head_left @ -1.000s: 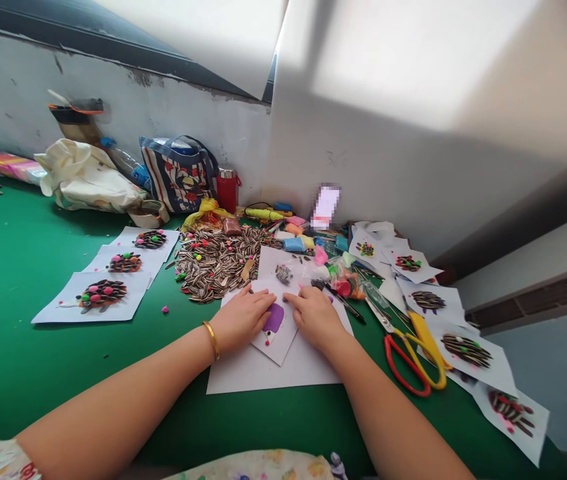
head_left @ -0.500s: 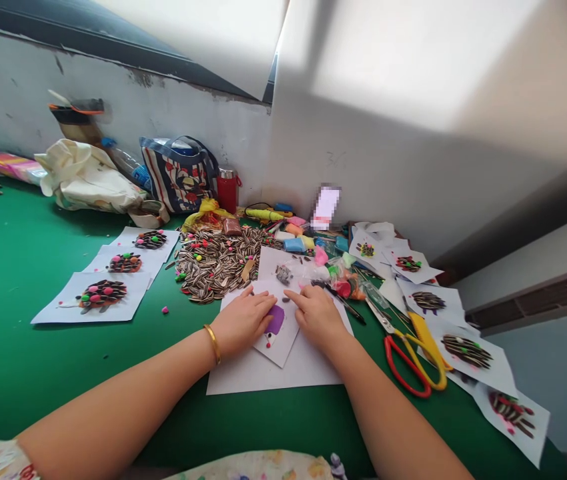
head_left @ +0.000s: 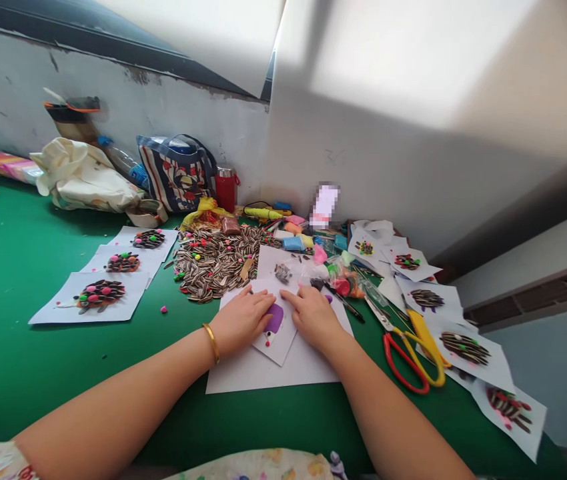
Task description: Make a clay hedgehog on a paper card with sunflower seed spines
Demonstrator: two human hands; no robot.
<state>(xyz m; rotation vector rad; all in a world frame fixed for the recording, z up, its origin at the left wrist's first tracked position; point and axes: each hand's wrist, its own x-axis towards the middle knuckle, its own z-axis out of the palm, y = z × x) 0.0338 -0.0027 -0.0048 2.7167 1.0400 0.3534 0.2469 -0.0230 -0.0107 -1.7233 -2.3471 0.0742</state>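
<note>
My left hand (head_left: 243, 321) lies flat with fingers spread on the left part of a small white sheet (head_left: 283, 343). A flat purple clay shape (head_left: 274, 319) shows between my hands, with small dark and pink dots below it. On the sheet's right side rests my right hand (head_left: 315, 316), its index finger stretched toward the upper middle and the other fingers curled; nothing shows in it. Under the small sheet is a larger white paper (head_left: 248, 379).
Sunflower seeds (head_left: 218, 263) are heaped behind my left hand. Red and yellow scissors (head_left: 408, 347) lie right of my right forearm. Seed hedgehog pictures stand in rows at left (head_left: 136, 280) and right (head_left: 488, 343). Bags (head_left: 178, 173) and a red flask (head_left: 226, 190) line the wall.
The small dark piece by my right index fingertip no longer shows there. A bit of purple now shows beyond my right hand, which has shifted very slightly. My left hand stays on the sheet.
</note>
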